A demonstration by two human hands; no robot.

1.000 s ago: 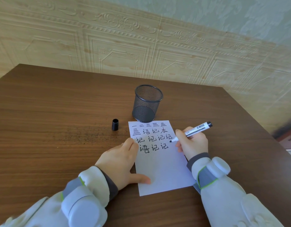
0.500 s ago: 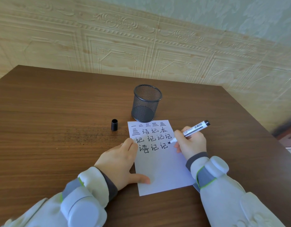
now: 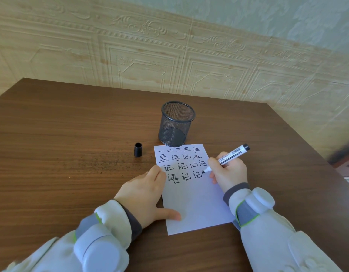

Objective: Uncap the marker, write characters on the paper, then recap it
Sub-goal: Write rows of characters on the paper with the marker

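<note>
A sheet of paper is pinned flat on a brown table by the left hand, whose fingers are laid out straight along the sheet's left edge with the thumb pressed near its lower left corner, apparently so that the sheet is not dragged under the strokes; the marker is pinched in the curled fingers of the right hand, its barrel slanted up and away toward the table's right edge and its black tip set at the end of the fourth row of characters, at or just above the paper. Four rows of black characters are seen on the upper half of the sheet; the lower half is left blank; the writing step is judged to be under way, with recapping not yet begun. The black cap is stood upright on the table just left of the sheet's top left corner, open end up, apart from both hands, presumably kept within easy reach for that last step. A black mesh pen holder is stood just beyond the sheet's top edge, toward the far edge of the table; whether sheet and holder touch cannot be told. An embossed cream wall panel is seen behind the table.
</note>
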